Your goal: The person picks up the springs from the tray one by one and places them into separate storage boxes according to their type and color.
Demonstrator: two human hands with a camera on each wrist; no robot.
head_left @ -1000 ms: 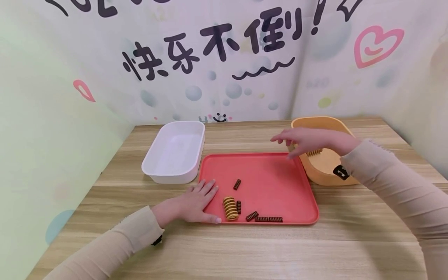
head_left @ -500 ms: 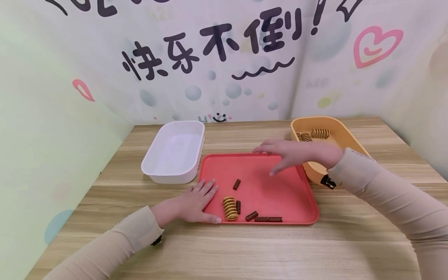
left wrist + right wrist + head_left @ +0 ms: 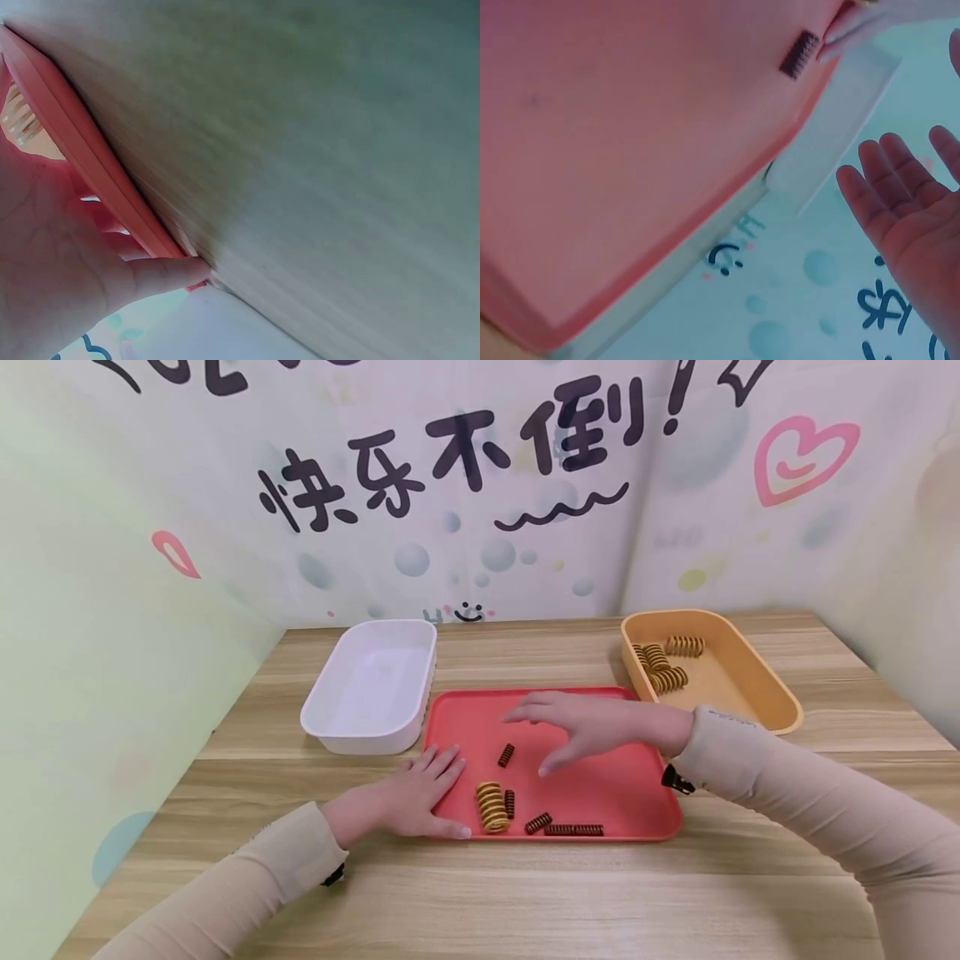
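Note:
My left hand (image 3: 420,797) rests with spread fingers on the left edge of the red tray (image 3: 600,760); in the left wrist view its thumb lies along the tray's rim. Above the tray's middle, my right hand (image 3: 588,724) hovers with relaxed, parted fingers and nothing in them. Near the left fingers stands a thick yellow-and-brown coil spring (image 3: 492,807), a small dark spring (image 3: 510,803) right beside it. Another small dark spring (image 3: 506,755) lies farther back, left of the right hand. Along the front rim are a tilted dark spring (image 3: 538,823) and dark springs (image 3: 573,830) in a line.
Behind the tray on the right, an orange bin (image 3: 757,693) contains several yellow-and-brown springs (image 3: 667,680). On the left is a white bin (image 3: 367,727) with no contents showing. A printed cloth (image 3: 465,543) hangs behind the wooden table (image 3: 525,902).
The right hand has moved left and toward me, from the orange bin's edge to above the tray, uncovering springs in that bin. The left hand has stayed in place.

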